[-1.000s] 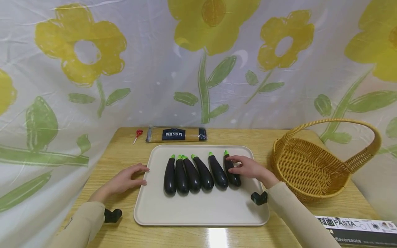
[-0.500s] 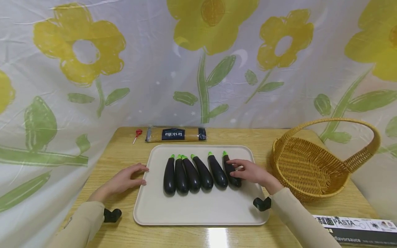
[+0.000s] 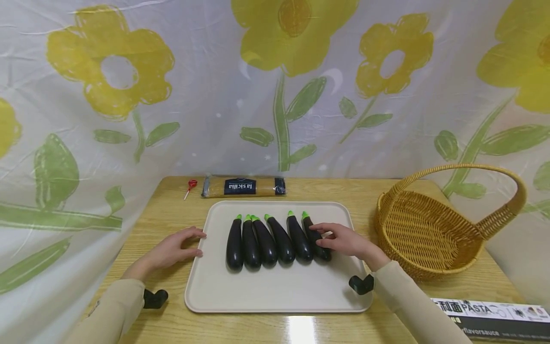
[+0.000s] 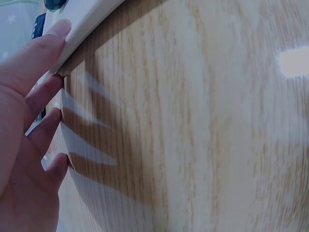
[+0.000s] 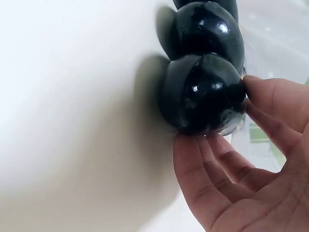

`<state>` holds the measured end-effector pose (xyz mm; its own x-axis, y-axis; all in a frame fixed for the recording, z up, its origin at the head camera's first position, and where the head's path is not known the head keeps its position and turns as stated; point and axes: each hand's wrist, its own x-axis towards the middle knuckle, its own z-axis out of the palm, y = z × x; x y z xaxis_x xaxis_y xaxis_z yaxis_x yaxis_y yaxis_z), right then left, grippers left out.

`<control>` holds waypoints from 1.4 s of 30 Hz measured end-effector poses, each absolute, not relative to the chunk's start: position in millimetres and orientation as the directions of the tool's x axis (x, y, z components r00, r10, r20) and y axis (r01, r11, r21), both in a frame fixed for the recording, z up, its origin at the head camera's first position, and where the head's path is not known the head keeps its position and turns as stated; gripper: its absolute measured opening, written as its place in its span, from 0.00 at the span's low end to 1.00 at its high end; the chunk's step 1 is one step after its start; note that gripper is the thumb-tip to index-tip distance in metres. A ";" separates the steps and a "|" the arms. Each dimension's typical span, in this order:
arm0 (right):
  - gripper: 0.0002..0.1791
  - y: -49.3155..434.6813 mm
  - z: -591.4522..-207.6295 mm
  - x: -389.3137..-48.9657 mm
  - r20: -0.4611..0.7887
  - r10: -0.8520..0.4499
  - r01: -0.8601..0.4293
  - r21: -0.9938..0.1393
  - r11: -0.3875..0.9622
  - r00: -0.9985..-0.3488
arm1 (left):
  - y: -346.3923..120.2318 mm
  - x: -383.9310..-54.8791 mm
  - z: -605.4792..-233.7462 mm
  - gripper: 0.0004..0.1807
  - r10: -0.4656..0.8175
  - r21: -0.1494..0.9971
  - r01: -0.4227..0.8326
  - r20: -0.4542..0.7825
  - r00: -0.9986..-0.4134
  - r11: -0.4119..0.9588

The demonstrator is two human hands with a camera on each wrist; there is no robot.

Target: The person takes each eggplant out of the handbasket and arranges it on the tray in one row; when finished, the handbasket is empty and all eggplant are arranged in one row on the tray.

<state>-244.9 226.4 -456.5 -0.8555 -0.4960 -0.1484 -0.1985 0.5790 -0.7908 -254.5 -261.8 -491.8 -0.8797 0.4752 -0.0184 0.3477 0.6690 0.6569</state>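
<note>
Several dark eggplants with bright green stem ends lie side by side on a cream tray, stems toward the back. My right hand holds the rightmost eggplant, which slants and lies against its neighbour. In the right wrist view, one digit reaches over the top of this eggplant, while bent fingers touch its side near the tray. At the tray's left rim, my left hand rests with loosely bent, spread fingers and nothing in its grasp.
A wicker basket with a tall handle stands right of the tray. A pasta packet and a red lollipop lie behind it. A black and white pasta box is at the front right. A flowered curtain closes off the back.
The rightmost eggplant has shifted left, its stem end swinging toward the neighbouring eggplant. My right hand has moved slightly left with it. My left hand has stayed at the rim.
</note>
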 end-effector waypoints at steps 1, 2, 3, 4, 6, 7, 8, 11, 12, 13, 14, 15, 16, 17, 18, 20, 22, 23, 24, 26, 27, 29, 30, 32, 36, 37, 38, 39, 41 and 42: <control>0.24 226.5 -456.3 -245.2 -0.144 -0.495 -0.204 -0.787 0.583 -0.857 | -261.8 -254.7 -491.8 0.23 0.475 0.659 0.346 -0.019 -0.880 0.668; 0.24 226.5 -456.2 -245.4 -0.141 -0.491 -0.204 -0.786 0.583 -0.859 | -261.7 -254.8 -491.8 0.23 0.476 0.659 0.346 -0.020 -0.879 0.667; 0.24 226.3 -456.3 -245.7 -0.138 -0.488 -0.204 -0.786 0.583 -0.862 | -261.6 -254.9 -492.0 0.23 0.476 0.660 0.346 -0.020 -0.879 0.667; 0.24 226.2 -456.4 -246.1 -0.137 -0.483 -0.202 -0.787 0.584 -0.865 | -261.5 -255.1 -492.1 0.24 0.477 0.659 0.347 -0.020 -0.879 0.667; 0.23 225.8 -456.6 -246.7 -0.139 -0.472 -0.189 -0.792 0.581 -0.871 | -261.2 -255.4 -492.5 0.24 0.480 0.657 0.350 -0.020 -0.877 0.667; 0.24 225.5 -456.7 -246.9 -0.143 -0.469 -0.179 -0.797 0.576 -0.872 | -261.1 -255.6 -492.7 0.24 0.481 0.657 0.352 -0.019 -0.877 0.667; 0.24 225.3 -456.9 -247.0 -0.150 -0.465 -0.166 -0.804 0.571 -0.873 | -261.0 -255.8 -492.8 0.24 0.482 0.655 0.354 -0.019 -0.876 0.668; 0.25 225.2 -457.3 -246.5 -0.160 -0.461 -0.145 -0.817 0.558 -0.873 | -260.7 -256.0 -493.1 0.24 0.484 0.653 0.356 -0.019 -0.875 0.669; 0.25 225.4 -457.5 -246.1 -0.160 -0.460 -0.142 -0.820 0.555 -0.873 | -260.6 -256.0 -493.1 0.24 0.486 0.652 0.357 -0.020 -0.874 0.669; 0.26 225.6 -457.9 -245.7 -0.160 -0.459 -0.140 -0.822 0.553 -0.874 | -260.8 -256.0 -493.2 0.24 0.486 0.653 0.356 -0.022 -0.873 0.669; 0.26 226.0 -458.1 -245.2 -0.159 -0.458 -0.139 -0.823 0.551 -0.874 | -260.8 -256.0 -493.2 0.24 0.487 0.653 0.356 -0.022 -0.873 0.668; 0.26 226.1 -458.2 -244.7 -0.159 -0.456 -0.137 -0.824 0.550 -0.876 | -260.8 -255.9 -493.2 0.24 0.487 0.654 0.356 -0.021 -0.873 0.667; 0.27 226.5 -458.4 -244.3 -0.158 -0.456 -0.138 -0.824 0.550 -0.876 | -260.8 -255.9 -493.2 0.24 0.487 0.655 0.356 -0.021 -0.873 0.666; 0.27 226.6 -458.5 -243.9 -0.160 -0.454 -0.134 -0.825 0.549 -0.876 | -260.8 -255.9 -493.2 0.24 0.488 0.656 0.357 -0.020 -0.873 0.665; 0.27 226.7 -458.6 -243.6 -0.159 -0.453 -0.134 -0.825 0.549 -0.877 | -260.7 -256.0 -493.3 0.24 0.488 0.657 0.357 -0.019 -0.872 0.664; 0.27 226.9 -458.5 -243.0 -0.152 -0.459 -0.145 -0.824 0.548 -0.875 | -260.5 -256.2 -493.5 0.24 0.485 0.659 0.355 -0.017 -0.874 0.663; 0.27 227.2 -458.1 -242.7 -0.144 -0.459 -0.151 -0.823 0.548 -0.877 | -260.5 -256.6 -493.9 0.24 0.483 0.662 0.352 -0.018 -0.875 0.662; 0.27 227.4 -457.8 -242.6 -0.138 -0.457 -0.156 -0.822 0.548 -0.879 | -260.5 -256.8 -494.0 0.24 0.483 0.662 0.351 -0.019 -0.876 0.662; 0.27 228.0 -457.5 -242.6 -0.133 -0.458 -0.162 -0.820 0.548 -0.879 | -260.3 -256.9 -494.1 0.24 0.482 0.663 0.350 -0.019 -0.876 0.662; 0.27 229.1 -457.7 -242.9 -0.123 -0.460 -0.168 -0.823 0.542 -0.879 | -260.3 -256.9 -494.0 0.24 0.482 0.664 0.349 -0.020 -0.876 0.662; 0.27 229.7 -457.9 -243.1 -0.121 -0.457 -0.167 -0.825 0.540 -0.881 | -260.3 -256.9 -493.9 0.24 0.484 0.663 0.349 -0.022 -0.875 0.662; 0.27 230.9 -458.9 -243.8 -0.114 -0.461 -0.169 -0.832 0.529 -0.880 | -260.2 -256.8 -493.4 0.23 0.485 0.663 0.350 -0.023 -0.874 0.662; 0.27 231.3 -459.5 -244.2 -0.114 -0.464 -0.168 -0.834 0.525 -0.879 | -260.2 -256.9 -493.3 0.23 0.486 0.662 0.351 -0.022 -0.874 0.662; 0.27 231.8 -460.6 -244.5 -0.119 -0.468 -0.162 -0.842 0.515 -0.875 | -260.2 -257.0 -492.9 0.23 0.486 0.661 0.350 -0.025 -0.874 0.664; 0.26 232.1 -462.4 -244.1 -0.138 -0.479 -0.146 -0.849 0.507 -0.867 | -260.1 -257.0 -492.3 0.23 0.486 0.660 0.347 -0.032 -0.873 0.666; 0.26 232.1 -462.7 -243.8 -0.141 -0.481 -0.143 -0.850 0.506 -0.865 | -260.1 -256.8 -492.3 0.23 0.486 0.659 0.346 -0.034 -0.873 0.668; 0.26 232.0 -462.9 -243.7 -0.142 -0.485 -0.144 -0.851 0.506 -0.863 | -260.1 -256.8 -492.4 0.23 0.487 0.660 0.345 -0.036 -0.873 0.667; 0.26 231.9 -463.0 -243.5 -0.145 -0.485 -0.143 -0.849 0.509 -0.863 | -260.1 -256.8 -492.6 0.23 0.487 0.660 0.346 -0.035 -0.873 0.667; 0.26 232.0 -463.1 -243.5 -0.146 -0.484 -0.143 -0.847 0.511 -0.863 | -259.9 -256.6 -493.1 0.23 0.487 0.661 0.348 -0.031 -0.873 0.665; 0.26 232.0 -463.0 -243.6 -0.144 -0.486 -0.146 -0.847 0.511 -0.862 | -260.0 -256.8 -493.5 0.23 0.489 0.662 0.350 -0.028 -0.872 0.663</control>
<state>-243.6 232.0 -463.0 -0.8619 -0.4861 -0.1442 -0.1465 0.5111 -0.8470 -256.8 -260.0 -493.5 -0.8720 0.4886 -0.0283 0.3501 0.6631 0.6616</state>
